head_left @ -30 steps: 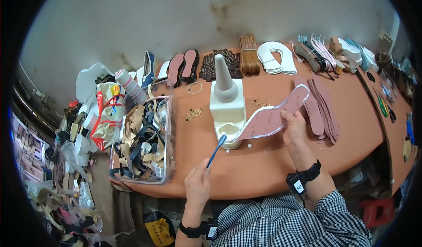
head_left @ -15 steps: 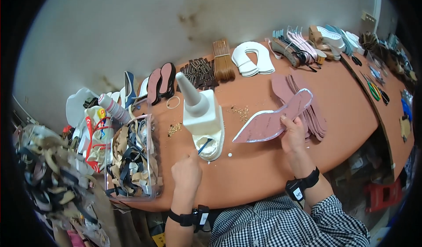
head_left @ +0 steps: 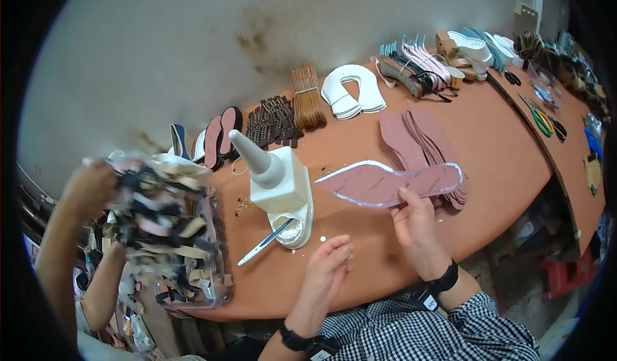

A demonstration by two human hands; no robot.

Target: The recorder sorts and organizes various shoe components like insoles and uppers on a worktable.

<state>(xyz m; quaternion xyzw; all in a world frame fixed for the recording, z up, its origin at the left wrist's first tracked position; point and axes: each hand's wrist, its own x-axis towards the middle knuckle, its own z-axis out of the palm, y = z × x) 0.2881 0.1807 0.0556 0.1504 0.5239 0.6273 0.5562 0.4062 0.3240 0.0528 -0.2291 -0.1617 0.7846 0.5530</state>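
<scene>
My right hand (head_left: 414, 223) pinches a pink insole (head_left: 369, 186) by its lower edge, thumb on top. A glossy white band of what looks like glue runs around the insole's rim. Empty and loosely curled, my left hand (head_left: 326, 268) hovers over the table's near side, below the insole's pointed end. Left of it stands a white glue dispenser (head_left: 277, 181) with a cone-shaped top and a small open cup (head_left: 292, 232) at its base. A blue-and-white brush (head_left: 265, 242) leans in that cup, its handle sticking out toward me.
Behind my right hand lies a stack of pink insoles (head_left: 421, 133). White U-shaped pieces (head_left: 352, 91), brown strips (head_left: 307, 97) and studded straps (head_left: 273, 122) line the back. At left, another person's hand (head_left: 90, 187) holds a blurred mass of straps (head_left: 164, 213) over a clear bin (head_left: 222, 277).
My left hand has let go of the brush and moved right. The insole has turned flatter and shifted left. Another person's arms and the mass of straps have come over the bin.
</scene>
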